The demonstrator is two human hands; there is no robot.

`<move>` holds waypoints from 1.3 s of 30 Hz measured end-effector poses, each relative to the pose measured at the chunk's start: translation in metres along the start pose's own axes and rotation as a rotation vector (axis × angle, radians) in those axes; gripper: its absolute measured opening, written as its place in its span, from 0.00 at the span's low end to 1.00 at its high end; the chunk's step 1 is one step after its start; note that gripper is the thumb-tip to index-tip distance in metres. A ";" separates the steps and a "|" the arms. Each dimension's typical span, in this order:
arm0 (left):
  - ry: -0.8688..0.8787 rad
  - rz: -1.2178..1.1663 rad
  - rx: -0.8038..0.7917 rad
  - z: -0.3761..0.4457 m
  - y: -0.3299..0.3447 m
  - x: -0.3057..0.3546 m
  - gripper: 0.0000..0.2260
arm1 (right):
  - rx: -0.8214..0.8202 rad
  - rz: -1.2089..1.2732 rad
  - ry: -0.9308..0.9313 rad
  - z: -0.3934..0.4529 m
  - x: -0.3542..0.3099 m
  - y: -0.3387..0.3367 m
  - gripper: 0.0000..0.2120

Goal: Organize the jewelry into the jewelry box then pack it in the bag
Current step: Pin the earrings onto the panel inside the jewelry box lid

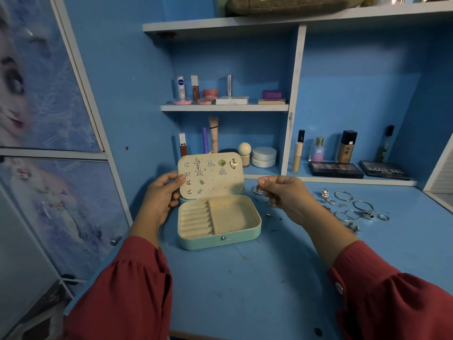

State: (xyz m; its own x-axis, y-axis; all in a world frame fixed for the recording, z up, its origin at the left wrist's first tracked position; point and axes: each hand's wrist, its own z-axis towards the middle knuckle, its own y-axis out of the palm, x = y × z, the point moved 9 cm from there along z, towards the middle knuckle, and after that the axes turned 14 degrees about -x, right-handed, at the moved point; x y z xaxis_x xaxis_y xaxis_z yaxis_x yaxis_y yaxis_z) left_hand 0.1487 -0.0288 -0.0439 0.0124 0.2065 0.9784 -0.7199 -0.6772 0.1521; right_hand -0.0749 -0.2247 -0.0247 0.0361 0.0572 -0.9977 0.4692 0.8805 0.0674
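A mint-green jewelry box (218, 240) stands open on the blue desk, its cream tray bare. Its raised lid panel (213, 187) carries several pinned earrings, among them starfish, triangles, hearts and a green stone. My left hand (160, 195) grips the lid's left edge, thumb on the front. My right hand (285, 195), just right of the lid, pinches a small earring (257, 188) between thumb and fingers. Loose silver rings, bangles and chains (353, 207) lie scattered on the desk to the right.
Cosmetics fill the shelves behind: bottles and tubes (213, 136), white jars (264, 157), eyeshadow palettes (335, 169). A brown bag (289, 6) sits on the top shelf. A cupboard with printed doors (49, 119) stands at left. The desk's front edge is near me.
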 end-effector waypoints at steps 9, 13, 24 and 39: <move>0.003 -0.015 -0.021 0.003 -0.001 -0.002 0.07 | -0.046 -0.033 -0.096 0.006 -0.002 0.019 0.05; 0.004 -0.019 -0.022 0.003 -0.001 -0.003 0.05 | 0.033 -0.093 -0.120 0.011 -0.002 0.024 0.06; 0.006 -0.017 -0.041 0.004 -0.002 -0.003 0.05 | 0.158 -0.418 -0.178 0.035 -0.005 0.035 0.08; 0.022 -0.032 -0.062 0.003 0.000 0.000 0.04 | 0.244 -0.448 -0.145 0.038 -0.007 0.032 0.05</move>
State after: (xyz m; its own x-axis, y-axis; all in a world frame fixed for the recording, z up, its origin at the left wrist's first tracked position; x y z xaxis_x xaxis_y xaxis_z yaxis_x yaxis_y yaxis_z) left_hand 0.1511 -0.0307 -0.0439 0.0213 0.2436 0.9696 -0.7608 -0.6253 0.1738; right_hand -0.0261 -0.2148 -0.0153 -0.1016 -0.3805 -0.9192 0.6574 0.6678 -0.3491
